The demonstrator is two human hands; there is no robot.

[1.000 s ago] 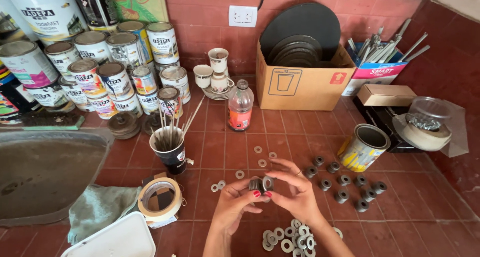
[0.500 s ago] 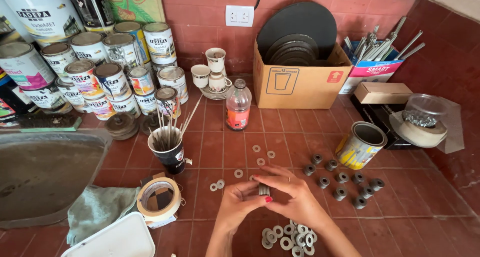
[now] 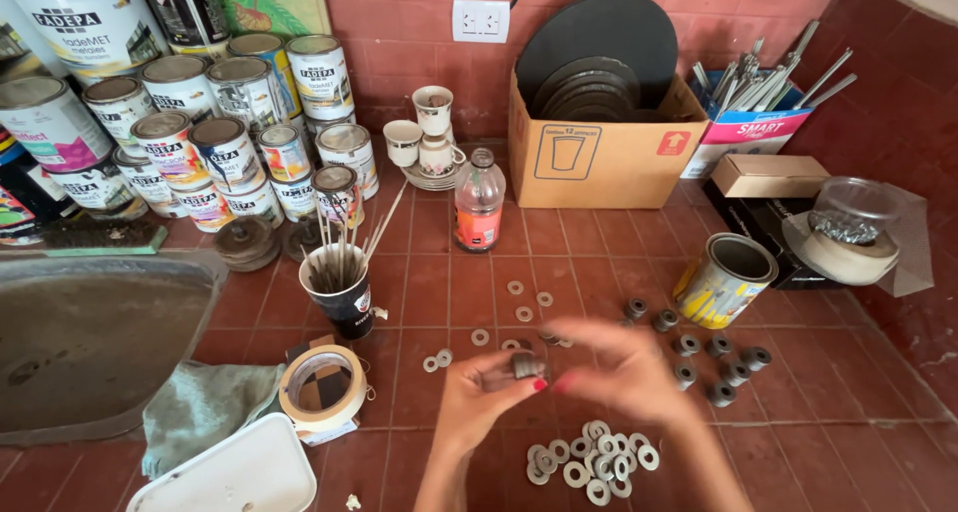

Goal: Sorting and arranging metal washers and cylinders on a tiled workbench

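While the left hand (image 3: 484,392) pinches a small grey stack of washers (image 3: 524,365) between thumb and fingers above the red-tiled worktop (image 3: 439,292), the right hand (image 3: 619,367) hangs just beside it, blurred, its fingers loosely curled and seemingly holding nothing, its fingertips close to the stack. A heap of loose washers (image 3: 589,460) lies on the worktop directly below the hands, near the lower edge of the view. Single washers (image 3: 516,287) lie scattered beyond the hands. To the right, a group of dark cylindrical spacers (image 3: 720,357) stands in rows, near an open tin can (image 3: 725,280). To the left sit a roll of masking tape (image 3: 321,389) and a black cup of sticks (image 3: 341,294). A cardboard box (image 3: 597,148) stands against the back wall.
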